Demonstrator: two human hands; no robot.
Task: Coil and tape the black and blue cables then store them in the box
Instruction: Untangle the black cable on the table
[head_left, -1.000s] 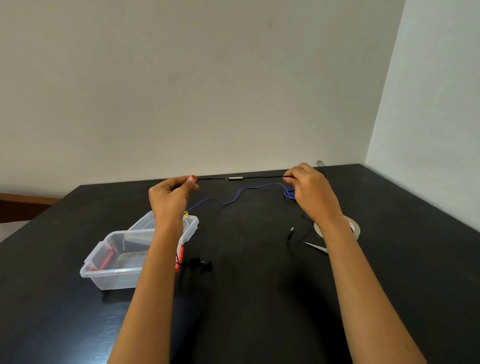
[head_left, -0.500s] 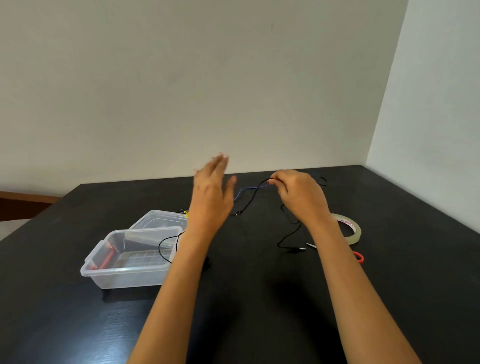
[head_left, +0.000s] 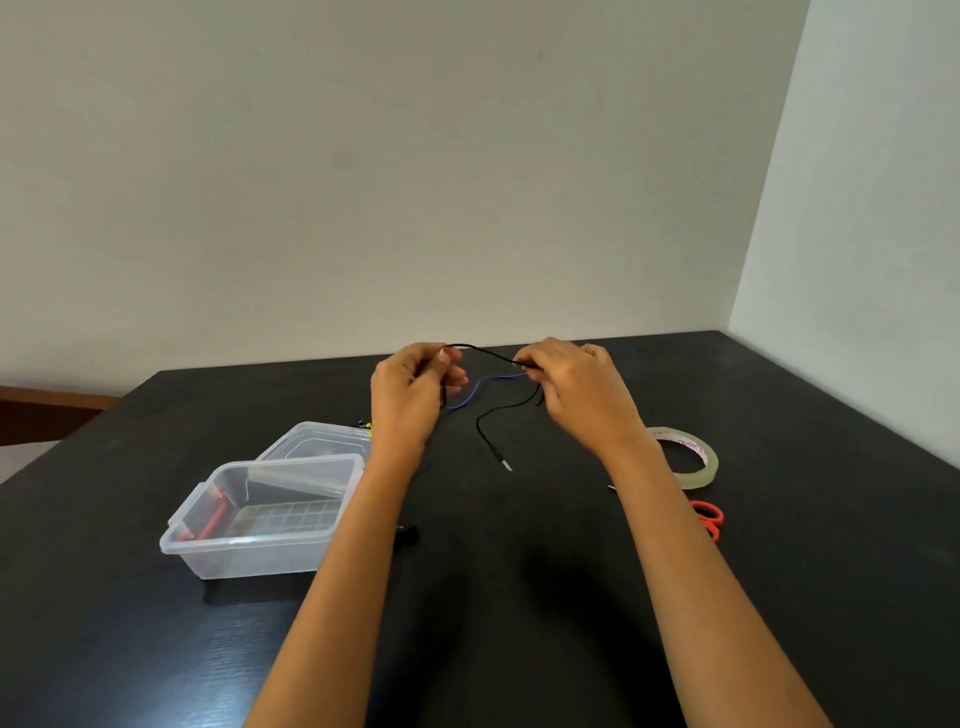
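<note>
Above the far middle of the black table, my left hand (head_left: 413, 387) and my right hand (head_left: 574, 387) both pinch a thin black cable (head_left: 485, 353) that arcs between them. A loose end of it hangs from my right hand down to a metal plug (head_left: 503, 462). A blue cable (head_left: 475, 389) sags between the two hands just below the black one; where it ends is hidden behind my fingers. The clear plastic box (head_left: 260, 540) stands open at the left, with its lid (head_left: 317, 441) lying behind it.
A roll of clear tape (head_left: 701, 475) lies to the right of my right wrist. Red-handled scissors (head_left: 709, 517) sit just in front of it. A small black piece (head_left: 408, 532) lies beside the box. Walls close the table's far and right sides.
My left hand, open half a second ago, has come in and pinched the black cable again close to my right hand. The stretched cable now forms a short loop.
</note>
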